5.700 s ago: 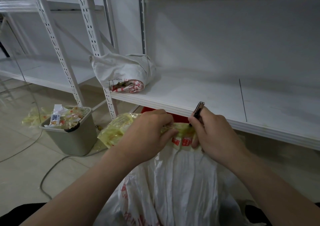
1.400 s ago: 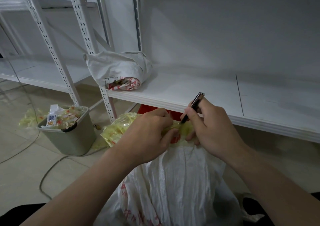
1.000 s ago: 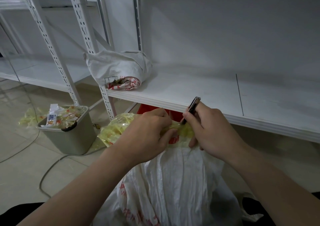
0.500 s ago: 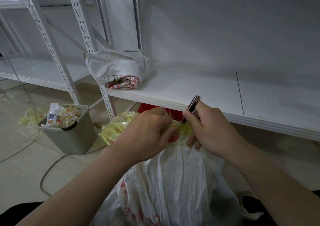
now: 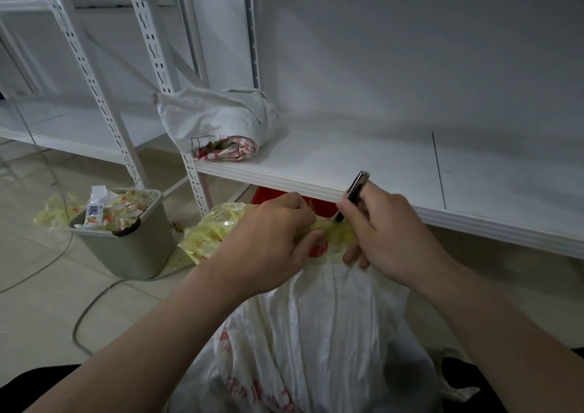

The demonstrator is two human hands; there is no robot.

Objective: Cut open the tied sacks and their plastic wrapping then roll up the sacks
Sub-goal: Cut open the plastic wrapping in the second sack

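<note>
Nearest the camera, a white woven plastic sack with red print [image 5: 316, 333] stands on the floor between the person's forearms, its top gathered at the hands. The left hand [image 5: 268, 242] curls around the bunched yellow translucent plastic wrapping [image 5: 218, 232] at the sack's neck. The right hand [image 5: 388, 232] grips a slim black-and-silver cutter [image 5: 355, 190], its lower tip down in the yellow plastic (the blade itself is too small to make out). To the left on the tiled floor sits a grey-green plastic bin [image 5: 126, 245] full of wrapper scraps, with a grey cable [image 5: 82, 311] trailing beside it. Beyond, a rolled-up white sack [image 5: 215, 118] lies on the white shelf board [image 5: 379, 166].
</note>
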